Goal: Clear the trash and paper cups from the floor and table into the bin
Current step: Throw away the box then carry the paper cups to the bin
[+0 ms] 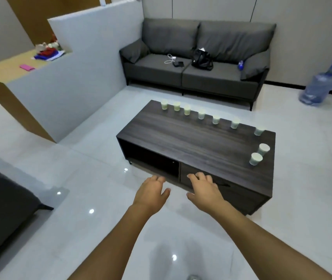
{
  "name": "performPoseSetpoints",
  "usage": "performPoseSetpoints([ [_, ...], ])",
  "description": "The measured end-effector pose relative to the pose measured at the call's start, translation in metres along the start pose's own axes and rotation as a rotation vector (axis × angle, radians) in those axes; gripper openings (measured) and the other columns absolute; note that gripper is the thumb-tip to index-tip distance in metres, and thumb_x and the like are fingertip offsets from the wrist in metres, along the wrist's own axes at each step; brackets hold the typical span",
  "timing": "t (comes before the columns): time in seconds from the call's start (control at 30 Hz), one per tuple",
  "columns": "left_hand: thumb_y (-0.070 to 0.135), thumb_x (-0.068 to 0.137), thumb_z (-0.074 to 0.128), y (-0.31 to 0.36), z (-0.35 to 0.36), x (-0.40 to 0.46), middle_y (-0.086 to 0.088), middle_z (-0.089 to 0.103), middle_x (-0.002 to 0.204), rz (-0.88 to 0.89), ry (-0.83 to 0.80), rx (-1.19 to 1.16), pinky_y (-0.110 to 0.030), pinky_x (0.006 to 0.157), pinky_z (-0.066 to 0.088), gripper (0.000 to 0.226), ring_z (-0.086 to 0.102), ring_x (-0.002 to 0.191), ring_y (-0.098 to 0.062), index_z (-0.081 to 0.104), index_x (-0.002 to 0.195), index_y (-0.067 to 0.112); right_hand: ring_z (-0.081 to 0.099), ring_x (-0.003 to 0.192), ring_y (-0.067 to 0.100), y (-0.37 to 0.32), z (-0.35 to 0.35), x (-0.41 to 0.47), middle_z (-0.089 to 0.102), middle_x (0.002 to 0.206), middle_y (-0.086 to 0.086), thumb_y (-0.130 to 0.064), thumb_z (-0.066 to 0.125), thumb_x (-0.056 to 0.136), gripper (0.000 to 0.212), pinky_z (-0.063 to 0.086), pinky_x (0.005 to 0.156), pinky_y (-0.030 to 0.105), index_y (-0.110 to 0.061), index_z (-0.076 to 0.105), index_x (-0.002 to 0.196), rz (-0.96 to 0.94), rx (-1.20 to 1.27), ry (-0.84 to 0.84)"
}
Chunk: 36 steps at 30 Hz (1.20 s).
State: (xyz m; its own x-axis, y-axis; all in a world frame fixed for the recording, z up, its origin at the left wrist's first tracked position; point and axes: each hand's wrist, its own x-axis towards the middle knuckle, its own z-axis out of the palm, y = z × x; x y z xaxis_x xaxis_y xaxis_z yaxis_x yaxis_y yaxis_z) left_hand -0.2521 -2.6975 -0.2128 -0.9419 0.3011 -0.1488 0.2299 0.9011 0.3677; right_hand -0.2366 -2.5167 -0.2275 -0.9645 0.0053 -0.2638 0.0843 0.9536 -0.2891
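Observation:
Several pale paper cups stand on a dark wooden coffee table [181, 138]. Most line its far edge, from one cup [164, 104] at the left to another [259, 131] at the right corner. Two more cups [264, 149] [256, 158] stand along the right end. My left hand [151, 191] and my right hand [204, 187] reach forward side by side in front of the table's near side, palms down, fingers relaxed, holding nothing. No bin is in view.
A grey sofa [231, 81] behind the table carries a black bag [202, 59] and a cable. A blue water jug [317, 87] stands at the right wall. A white partition [76, 77] and desk are on the left, dark furniture [3, 199] at the near left. Glossy tiled floor surrounds the table.

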Motion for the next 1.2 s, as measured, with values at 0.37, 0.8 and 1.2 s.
performPoseSetpoints([
  [0.37,0.039,0.096,0.046,-0.144,-0.071,0.175,-0.003,0.054,0.127,-0.094,0.03,0.017,-0.029,0.092,0.045,0.038,0.05,0.115,-0.019,0.052,0.125,0.015,0.034,0.126,0.03,-0.113,-0.02,0.228,0.034,0.142,0.007,-0.033,0.054,0.093,0.053,0.038,0.101,0.044,-0.021,0.033,0.14,-0.089,0.052,-0.039],
  [0.8,0.036,0.095,0.048,-0.085,-0.062,0.327,-0.006,0.054,0.122,0.135,-0.189,0.071,-0.036,0.092,0.046,0.036,0.051,0.112,-0.023,0.053,0.123,0.014,0.028,0.132,0.031,-0.025,-0.055,0.296,0.029,0.146,0.008,-0.032,0.053,0.093,0.059,0.036,0.103,0.045,-0.023,0.027,0.145,0.197,0.209,-0.001],
  [1.2,0.039,0.097,0.044,0.147,0.068,0.354,-0.008,0.049,0.132,0.25,-0.356,0.027,-0.038,0.101,0.04,0.045,0.044,0.122,-0.025,0.046,0.132,0.011,0.033,0.127,0.029,0.227,-0.088,0.226,0.035,0.14,0.007,-0.036,0.055,0.092,0.054,0.039,0.101,0.044,-0.021,0.034,0.14,0.398,0.157,-0.005],
])
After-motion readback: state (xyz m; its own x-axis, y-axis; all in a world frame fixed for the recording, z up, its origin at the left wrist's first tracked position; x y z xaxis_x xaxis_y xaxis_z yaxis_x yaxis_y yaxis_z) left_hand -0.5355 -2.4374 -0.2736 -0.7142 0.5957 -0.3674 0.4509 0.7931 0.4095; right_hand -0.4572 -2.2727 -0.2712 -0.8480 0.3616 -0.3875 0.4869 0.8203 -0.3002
